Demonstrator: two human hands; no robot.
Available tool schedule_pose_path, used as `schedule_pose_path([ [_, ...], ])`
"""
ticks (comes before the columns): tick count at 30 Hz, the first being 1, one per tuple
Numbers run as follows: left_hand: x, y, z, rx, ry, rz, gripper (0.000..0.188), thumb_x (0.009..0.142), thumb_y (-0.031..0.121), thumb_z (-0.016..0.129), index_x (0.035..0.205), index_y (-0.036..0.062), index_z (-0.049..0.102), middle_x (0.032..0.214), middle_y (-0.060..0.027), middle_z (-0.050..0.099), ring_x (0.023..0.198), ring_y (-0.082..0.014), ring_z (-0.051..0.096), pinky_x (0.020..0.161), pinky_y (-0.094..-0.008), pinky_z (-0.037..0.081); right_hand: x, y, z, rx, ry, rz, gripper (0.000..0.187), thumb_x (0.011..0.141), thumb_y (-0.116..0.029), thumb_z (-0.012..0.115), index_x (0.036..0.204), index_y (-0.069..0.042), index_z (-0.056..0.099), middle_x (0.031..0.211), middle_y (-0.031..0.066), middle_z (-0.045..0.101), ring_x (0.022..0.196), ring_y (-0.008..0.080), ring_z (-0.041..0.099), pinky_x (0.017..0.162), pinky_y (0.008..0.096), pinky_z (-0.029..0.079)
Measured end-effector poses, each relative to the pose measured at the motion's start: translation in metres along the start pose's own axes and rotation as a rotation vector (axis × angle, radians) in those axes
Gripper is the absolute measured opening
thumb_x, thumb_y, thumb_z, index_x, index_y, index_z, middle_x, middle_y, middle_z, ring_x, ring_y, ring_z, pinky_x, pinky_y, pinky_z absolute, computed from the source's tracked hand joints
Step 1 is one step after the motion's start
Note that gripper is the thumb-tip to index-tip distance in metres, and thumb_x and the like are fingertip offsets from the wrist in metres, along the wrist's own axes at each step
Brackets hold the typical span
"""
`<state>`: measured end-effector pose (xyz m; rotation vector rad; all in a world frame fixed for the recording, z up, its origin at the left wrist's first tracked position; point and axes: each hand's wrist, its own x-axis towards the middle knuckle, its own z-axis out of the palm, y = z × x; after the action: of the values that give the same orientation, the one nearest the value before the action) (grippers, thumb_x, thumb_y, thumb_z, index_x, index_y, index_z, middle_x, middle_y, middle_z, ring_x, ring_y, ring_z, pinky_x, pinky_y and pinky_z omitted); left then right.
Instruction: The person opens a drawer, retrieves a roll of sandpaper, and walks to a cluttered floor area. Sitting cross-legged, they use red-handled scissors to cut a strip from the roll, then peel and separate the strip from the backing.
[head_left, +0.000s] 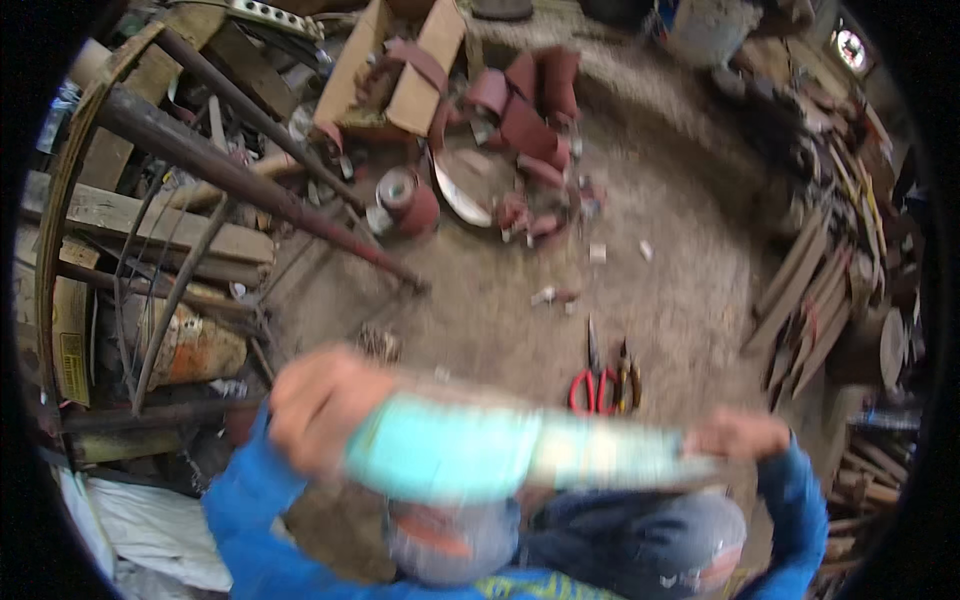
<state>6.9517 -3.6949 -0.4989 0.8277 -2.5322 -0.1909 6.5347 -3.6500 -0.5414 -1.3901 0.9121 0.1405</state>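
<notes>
A turquoise strip (450,447), fading to cream toward its right end, stretches between my two hands above my knees. Motion blurs it, so I cannot make out its exact kind. Fingers closed, my left hand (325,405) grips the turquoise end. At the cream end, my right hand (742,435) is closed on the narrower tip. On the floor just beyond the strip lie red-handled scissors (594,385) and, beside them, pliers (628,382) with dark and yellowish handles.
Reddish-brown abrasive rolls (535,120) and a smaller roll (408,203) lie ahead, near an open cardboard box (425,85). A metal-legged frame (240,185) leans over the left side. Wooden slats (810,290) are piled at right. White sheeting (150,530) lies at lower left.
</notes>
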Motion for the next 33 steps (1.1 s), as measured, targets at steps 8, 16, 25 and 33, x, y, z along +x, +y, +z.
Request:
schedule_pose_path([
  [8,0.032,-0.014,0.057,0.074,0.095,0.275,0.058,0.077,0.052,0.077,0.105,0.0047,0.058,0.082,-0.0075,0.062,0.071,-0.0224,0.063,0.063,-0.0341,0.051,0.026,-0.043,-0.021,-1.283,0.654,-0.418,0.094,0.087,-0.080,0.047,0.124,0.005,0.058,0.097,0.0241,0.068,0.087,0.0368,0.067,0.081,0.0446,0.055],
  [16,0.031,-0.002,0.041,0.223,-0.029,0.288,0.060,0.085,0.056,0.066,0.127,0.0131,0.062,0.125,-0.0046,0.062,0.116,-0.0240,0.058,0.099,-0.0433,0.045,0.088,-0.054,-0.006,-0.155,0.111,-0.205,0.049,0.102,-0.044,0.055,0.112,0.003,0.061,0.081,0.0115,0.065,0.074,0.0207,0.065,0.067,0.0370,0.054],
  [25,0.013,0.024,0.041,0.132,-0.107,0.085,0.036,0.076,0.025,0.060,0.104,0.0038,0.068,0.093,-0.0074,0.067,0.083,-0.0253,0.068,0.084,-0.0398,0.056,0.068,-0.118,0.070,0.307,0.214,-0.389,0.033,0.102,-0.031,0.055,0.102,0.001,0.062,0.072,0.0122,0.063,0.059,0.0209,0.056,0.058,0.0369,0.046],
  [33,-0.027,0.011,-0.009,0.101,0.153,-0.034,0.029,0.078,0.020,0.072,0.098,0.0021,0.063,0.077,-0.0097,0.062,0.070,-0.0274,0.066,0.056,-0.0362,0.051,0.012,0.004,-0.017,0.154,-0.222,0.354,0.048,0.102,-0.043,0.055,0.122,-0.001,0.067,0.093,0.0084,0.071,0.079,0.0146,0.065,0.078,0.0301,0.054],
])
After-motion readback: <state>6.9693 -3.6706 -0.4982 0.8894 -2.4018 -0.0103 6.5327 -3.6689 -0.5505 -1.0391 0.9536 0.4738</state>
